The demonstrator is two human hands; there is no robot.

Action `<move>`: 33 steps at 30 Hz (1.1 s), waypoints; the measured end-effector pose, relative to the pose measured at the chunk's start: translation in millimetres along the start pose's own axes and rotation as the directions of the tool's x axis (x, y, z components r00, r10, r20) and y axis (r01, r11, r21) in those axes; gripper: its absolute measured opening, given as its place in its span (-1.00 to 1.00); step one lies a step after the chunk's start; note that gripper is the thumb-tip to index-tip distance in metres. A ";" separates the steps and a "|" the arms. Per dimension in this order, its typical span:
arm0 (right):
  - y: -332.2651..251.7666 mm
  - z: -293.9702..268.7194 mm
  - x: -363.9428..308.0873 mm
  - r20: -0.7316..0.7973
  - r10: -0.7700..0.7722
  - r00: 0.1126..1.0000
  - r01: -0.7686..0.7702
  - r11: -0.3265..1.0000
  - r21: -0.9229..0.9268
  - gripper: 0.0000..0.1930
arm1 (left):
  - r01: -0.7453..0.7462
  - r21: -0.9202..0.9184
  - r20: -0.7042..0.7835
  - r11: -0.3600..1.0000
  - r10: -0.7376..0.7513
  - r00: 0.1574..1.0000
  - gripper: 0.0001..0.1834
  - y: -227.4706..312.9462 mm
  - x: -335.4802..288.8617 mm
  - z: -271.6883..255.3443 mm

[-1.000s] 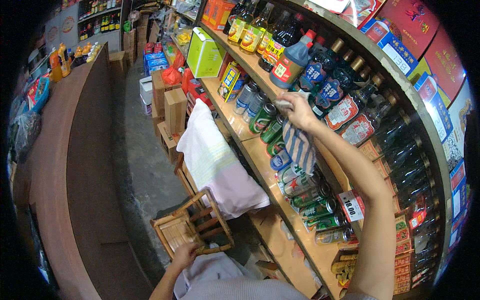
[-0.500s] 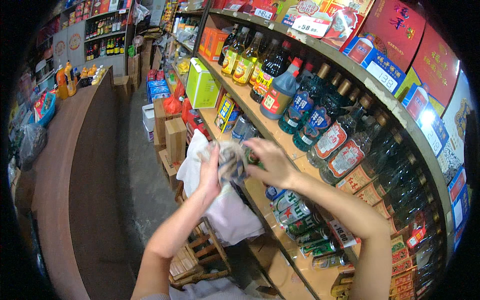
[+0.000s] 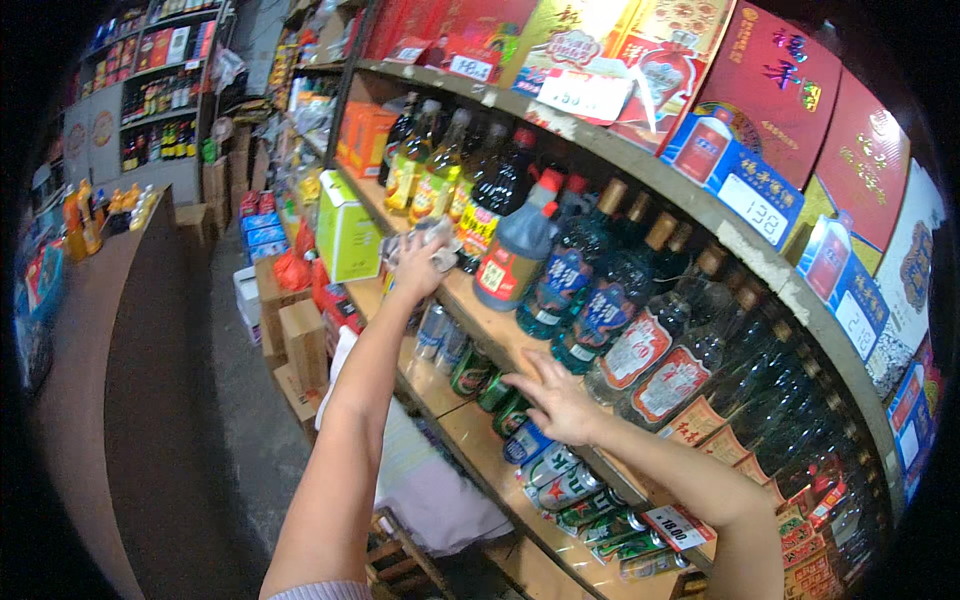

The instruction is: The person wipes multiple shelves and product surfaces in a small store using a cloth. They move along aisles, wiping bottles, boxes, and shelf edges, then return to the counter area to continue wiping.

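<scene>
My left hand [image 3: 418, 272] is reached out to the upper bottle shelf, its fingers closed on a crumpled, pale cloth [image 3: 428, 240]. The cloth sits at the shelf's front edge, close to the yellow-labelled oil bottles [image 3: 405, 178] and a dark bottle [image 3: 478, 222]. My right hand [image 3: 556, 398] holds nothing; its fingers are spread by the front edge of the same shelf [image 3: 500, 322], below the blue-green bottles [image 3: 597, 310]. Whether its fingertips touch the wood, I cannot tell. Between my hands stands a large jug with a red cap [image 3: 515, 252].
Cans [image 3: 570, 490] line the lower shelf, with a price tag [image 3: 678, 527] at its edge. Boxed bottles [image 3: 765, 100] fill the top shelf. A green carton [image 3: 347, 228] stands at the shelf's far end. Cardboard boxes [image 3: 303, 340] and a brown counter [image 3: 150, 300] flank the aisle.
My left hand has carried the cloth forward to the shelf edge, away from my right hand. The right hand has come down toward the shelf. The view has shifted, bringing more shelving in.
</scene>
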State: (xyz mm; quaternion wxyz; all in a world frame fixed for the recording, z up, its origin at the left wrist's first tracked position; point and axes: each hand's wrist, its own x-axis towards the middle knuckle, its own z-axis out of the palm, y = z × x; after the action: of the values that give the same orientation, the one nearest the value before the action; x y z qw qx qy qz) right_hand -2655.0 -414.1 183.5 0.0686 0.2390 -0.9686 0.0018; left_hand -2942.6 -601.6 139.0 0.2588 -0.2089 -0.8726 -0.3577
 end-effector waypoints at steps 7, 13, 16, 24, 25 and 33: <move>-0.8 3.2 -2.8 -0.029 0.033 0.999 -0.031 0.998 0.059 -0.33 | -0.291 -0.078 -0.081 0.954 0.285 0.955 -0.63 -13.0 -7.3 -21.2; 6.0 14.7 -3.3 -0.139 -0.023 0.990 0.035 0.996 0.082 -0.40 | -0.324 -0.468 0.209 0.822 0.460 0.863 -0.75 10.6 -63.7 -79.7; 4.1 18.1 -4.7 -0.204 -0.023 0.979 0.037 0.997 0.065 -0.42 | -0.305 -0.501 0.506 0.810 0.559 0.657 -0.71 15.5 -100.3 -103.8; -15.1 5.6 -17.8 -0.161 -0.016 0.987 -0.026 0.966 -0.256 -0.42 | 0.161 -0.343 0.629 0.925 0.099 0.771 -0.61 24.9 -372.8 -107.5; -16.7 4.3 -19.4 -0.138 -0.006 0.990 -0.029 0.968 -0.251 -0.39 | 0.499 -0.391 0.665 0.773 -0.137 0.734 -0.56 24.6 -422.3 -110.6; -14.2 13.0 -21.8 -0.061 0.133 0.989 -0.143 0.964 -0.224 -0.16 | 0.502 -0.813 0.319 -0.295 -0.947 -0.040 -0.52 84.3 -784.4 -250.5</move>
State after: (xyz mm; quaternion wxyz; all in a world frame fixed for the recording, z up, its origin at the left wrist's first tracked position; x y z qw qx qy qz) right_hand -2631.0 -417.1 167.3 0.1170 0.1615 -0.9749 -0.0992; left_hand -2209.6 -870.3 -136.2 0.0273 0.4543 -0.3869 -0.8020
